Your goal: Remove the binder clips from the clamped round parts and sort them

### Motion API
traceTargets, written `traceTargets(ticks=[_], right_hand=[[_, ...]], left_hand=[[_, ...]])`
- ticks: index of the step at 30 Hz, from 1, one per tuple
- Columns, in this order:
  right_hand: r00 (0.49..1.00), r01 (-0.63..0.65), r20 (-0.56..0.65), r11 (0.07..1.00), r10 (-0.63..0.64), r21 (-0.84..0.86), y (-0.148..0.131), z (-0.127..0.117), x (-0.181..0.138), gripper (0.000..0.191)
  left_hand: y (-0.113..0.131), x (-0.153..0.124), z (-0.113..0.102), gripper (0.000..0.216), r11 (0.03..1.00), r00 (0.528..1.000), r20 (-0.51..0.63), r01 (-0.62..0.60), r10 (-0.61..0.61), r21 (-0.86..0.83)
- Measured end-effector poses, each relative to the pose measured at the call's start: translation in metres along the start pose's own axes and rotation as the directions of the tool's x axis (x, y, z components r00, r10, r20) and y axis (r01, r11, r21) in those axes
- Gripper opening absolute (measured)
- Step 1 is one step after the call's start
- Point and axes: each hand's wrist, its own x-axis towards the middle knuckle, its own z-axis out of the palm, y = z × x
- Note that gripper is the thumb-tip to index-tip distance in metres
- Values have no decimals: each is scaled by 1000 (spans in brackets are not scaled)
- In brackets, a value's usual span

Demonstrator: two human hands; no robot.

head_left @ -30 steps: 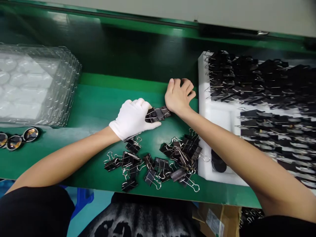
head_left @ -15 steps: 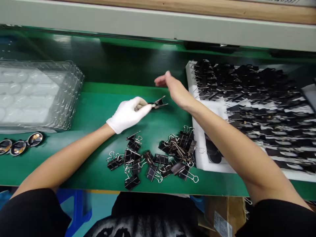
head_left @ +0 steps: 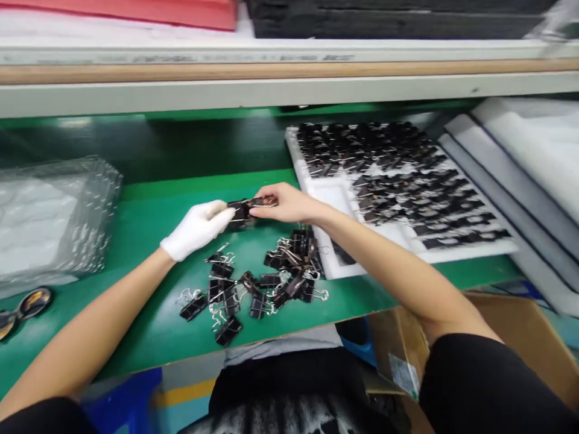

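Observation:
My left hand [head_left: 196, 226], in a white glove, is closed on a black binder clip [head_left: 237, 216] above the green bench. Bare and pinching, my right hand [head_left: 287, 204] meets it from the right. A dark piece with silver wire handles [head_left: 270, 202] is in its fingers and looks like another binder clip. The two pieces touch or overlap; blur and fingers hide how they join. Below the hands, loose black binder clips [head_left: 270, 280] lie in a scattered pile.
To the right, a white foam tray [head_left: 328, 191] holds rows of black clipped pieces. Grey-white foam sheets [head_left: 520, 175] lean beyond it. Stacked clear plastic trays [head_left: 54, 211] and round lens-like parts [head_left: 35, 302] are at left. A shelf edge [head_left: 226, 96] crosses above.
My right hand has come down and left from beside the tray and closed on a dark piece at my left hand. The camera view has shifted right and up.

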Motion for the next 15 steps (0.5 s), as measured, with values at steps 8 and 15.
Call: traceTargets(ticks=[8, 15], right_hand=[[932, 122, -255, 884, -259, -451, -28, -67, -144, 19], [831, -405, -553, 739, 53, -538, 46, -141, -252, 21]], left_hand=[[-24, 2, -3, 46, 959, 995, 92, -6, 34, -285], [-10, 4, 2, 40, 991, 999, 37, 43, -39, -124]])
